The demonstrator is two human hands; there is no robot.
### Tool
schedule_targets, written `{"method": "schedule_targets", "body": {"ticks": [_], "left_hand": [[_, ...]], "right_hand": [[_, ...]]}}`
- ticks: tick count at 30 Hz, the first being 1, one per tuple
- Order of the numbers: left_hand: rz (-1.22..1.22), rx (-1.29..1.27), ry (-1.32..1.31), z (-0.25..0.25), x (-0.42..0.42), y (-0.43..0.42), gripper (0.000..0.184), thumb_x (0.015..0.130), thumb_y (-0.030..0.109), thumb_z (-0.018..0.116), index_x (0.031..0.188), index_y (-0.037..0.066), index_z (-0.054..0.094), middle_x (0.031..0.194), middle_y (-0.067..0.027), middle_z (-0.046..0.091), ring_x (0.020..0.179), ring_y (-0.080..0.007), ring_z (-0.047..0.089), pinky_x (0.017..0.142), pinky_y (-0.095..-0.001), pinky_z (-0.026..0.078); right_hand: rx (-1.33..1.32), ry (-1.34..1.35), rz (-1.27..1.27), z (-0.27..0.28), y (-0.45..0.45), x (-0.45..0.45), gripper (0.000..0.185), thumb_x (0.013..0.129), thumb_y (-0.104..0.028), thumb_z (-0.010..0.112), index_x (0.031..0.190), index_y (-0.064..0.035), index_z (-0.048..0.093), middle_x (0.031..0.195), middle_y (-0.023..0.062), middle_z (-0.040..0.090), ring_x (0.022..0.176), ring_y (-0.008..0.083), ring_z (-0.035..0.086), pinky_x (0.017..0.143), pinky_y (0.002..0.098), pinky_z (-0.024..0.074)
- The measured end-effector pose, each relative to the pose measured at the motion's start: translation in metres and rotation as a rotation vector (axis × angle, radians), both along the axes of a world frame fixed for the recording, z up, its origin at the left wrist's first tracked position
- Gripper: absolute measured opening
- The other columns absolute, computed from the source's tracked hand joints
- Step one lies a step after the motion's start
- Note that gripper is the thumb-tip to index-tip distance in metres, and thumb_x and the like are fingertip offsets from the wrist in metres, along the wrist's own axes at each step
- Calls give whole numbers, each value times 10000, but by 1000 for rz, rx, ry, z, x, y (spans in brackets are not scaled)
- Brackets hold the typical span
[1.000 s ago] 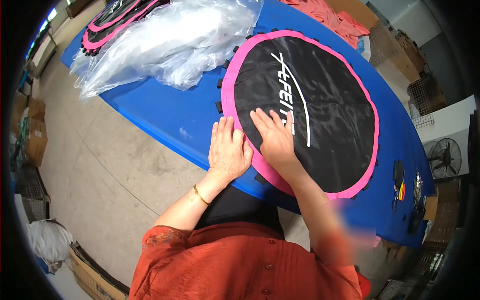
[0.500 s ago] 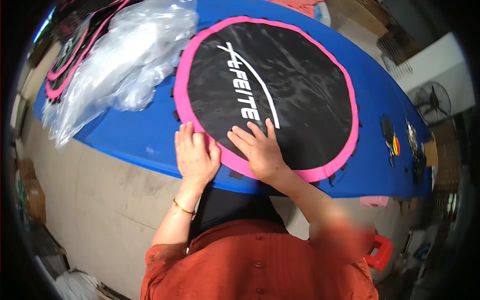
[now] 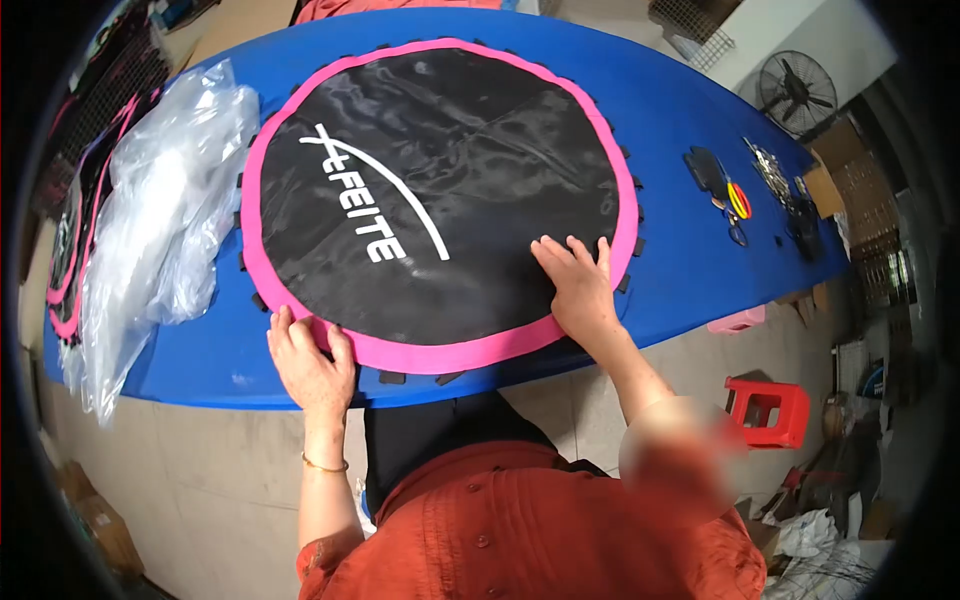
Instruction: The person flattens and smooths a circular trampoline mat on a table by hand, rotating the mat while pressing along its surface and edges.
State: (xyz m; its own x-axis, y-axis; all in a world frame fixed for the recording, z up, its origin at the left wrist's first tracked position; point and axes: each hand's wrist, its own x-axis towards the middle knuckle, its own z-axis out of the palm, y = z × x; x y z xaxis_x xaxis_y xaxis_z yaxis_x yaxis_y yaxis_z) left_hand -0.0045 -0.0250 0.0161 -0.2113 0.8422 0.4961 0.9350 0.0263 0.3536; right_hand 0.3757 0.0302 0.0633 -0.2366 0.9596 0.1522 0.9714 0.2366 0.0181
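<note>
A round black trampoline mat [image 3: 490, 190] with a pink border and short black tabs lies flat on the blue-covered table [image 3: 700, 260]. White lettering and a curved stroke mark its left half. My left hand [image 3: 312, 365] rests at the near left edge, its fingertips and thumb on the pink border and its fingers apart. Across from it, my right hand [image 3: 582, 290] is spread over the near right part, fingers on the black fabric and palm by the border. Neither hand grips anything that I can see.
Crumpled clear plastic [image 3: 165, 200] covers the table's left end, beside more pink-edged black pieces [image 3: 75, 250]. Scissors with a red and yellow handle [image 3: 738, 200] and small metal parts [image 3: 768, 170] lie at the right. A red stool [image 3: 768, 412] and a fan [image 3: 797, 92] stand beyond.
My right hand has slid away from the lettering to the mat's right side, so my hands are farther apart. The left stays on the near border. The view has shifted.
</note>
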Motion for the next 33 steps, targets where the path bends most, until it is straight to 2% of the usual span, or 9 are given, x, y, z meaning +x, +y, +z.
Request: {"method": "schedule_targets", "body": {"ticks": [5,6,9,12,16,18,22,28,33], "left_hand": [[-13,34,15,2,0,0,326,975,207,705,1205,-12,632,1471,-310,590,1402,-504,520,1198,-554,400],[-19,12,-4,-1,-2,0,369,961,229,713,1211,-28,628,1476,-322,571,1418,-508,498,1235,-570,361],[-31,36,-6,-6,-5,1,348,958,204,711,1193,-36,622,1469,-326,573,1392,-506,511,1198,-567,388],[-12,15,-15,-7,-5,0,314,974,191,702,1180,-31,620,1486,-323,562,1398,-494,510,1187,-543,402],[8,2,39,-10,-8,-1,452,1016,239,677,1351,-49,579,1527,-281,544,1406,-454,519,1182,-512,419],[18,1,28,-10,-7,-1,439,1014,237,676,1335,-46,580,1531,-283,541,1406,-454,518,1183,-511,419],[19,-20,15,-10,-7,0,425,1009,234,677,1316,-43,583,1533,-283,539,1411,-453,515,1184,-512,419],[18,-20,22,-10,-8,-1,401,1006,227,673,1292,-41,586,1534,-281,536,1420,-451,505,1182,-513,420],[12,-12,41,-14,-10,-1,377,1009,225,673,1267,-37,589,1543,-279,530,1428,-449,500,1183,-517,416]], "right_hand": [[-74,-34,-16,9,-15,12,710,853,39,629,1531,-165,583,1592,19,570,1476,325,493,1282,654,221],[-63,-34,-35,8,-11,16,710,853,39,629,1531,-165,583,1592,19,570,1476,325,493,1282,654,221],[69,-2,-130,-8,11,39,680,842,17,646,1500,-154,616,1543,43,626,1429,342,552,1268,675,226],[236,-13,-160,-22,34,67,596,847,-3,627,1436,-84,668,1454,106,688,1358,367,606,1240,723,244],[220,-64,-248,-33,47,71,531,893,-55,606,1418,-8,668,1442,169,679,1337,374,614,1241,735,243],[137,-89,-255,-32,44,61,541,907,-79,610,1440,13,644,1479,188,649,1352,370,607,1253,724,231],[105,-30,-267,-33,44,65,555,942,-104,591,1485,11,602,1516,177,625,1417,345,574,1276,713,182],[139,-89,-373,-39,87,83,539,961,-105,557,1486,4,603,1510,175,631,1428,341,569,1283,708,175],[61,-190,-360,-33,74,61,549,954,-117,564,1484,23,595,1477,180,650,1410,340,586,1289,699,176]]}}
